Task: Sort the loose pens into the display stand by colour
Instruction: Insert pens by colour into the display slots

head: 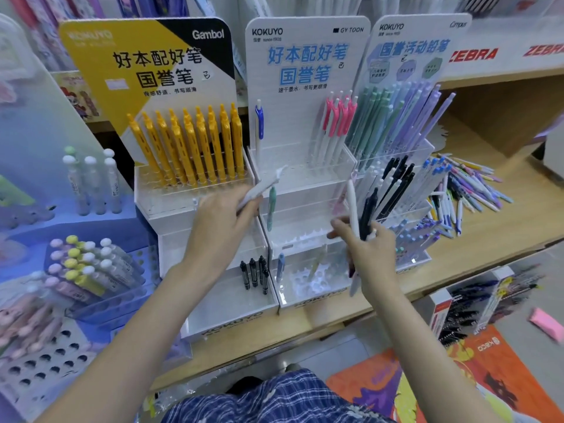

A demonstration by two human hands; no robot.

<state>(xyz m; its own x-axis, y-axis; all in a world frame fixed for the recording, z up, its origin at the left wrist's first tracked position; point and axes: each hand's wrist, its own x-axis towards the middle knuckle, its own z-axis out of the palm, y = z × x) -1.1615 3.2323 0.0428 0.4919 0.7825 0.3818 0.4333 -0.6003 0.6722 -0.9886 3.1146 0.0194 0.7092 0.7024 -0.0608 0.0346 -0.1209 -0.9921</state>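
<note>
- Holding stock: your right hand (363, 248) grips a bundle of pens (358, 215), kept ready for sorting.
- Your left hand (219, 215) pinches one white pen (262, 186), angled toward the display stand (305, 190).
- Loose pens (467, 190) lie beyond, right, on the shelf (503, 215).

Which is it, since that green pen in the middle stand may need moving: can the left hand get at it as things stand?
Probably not freely: the left hand hovers right beside the green pen, nothing between them, but its fingers already grip a white pen.
</note>
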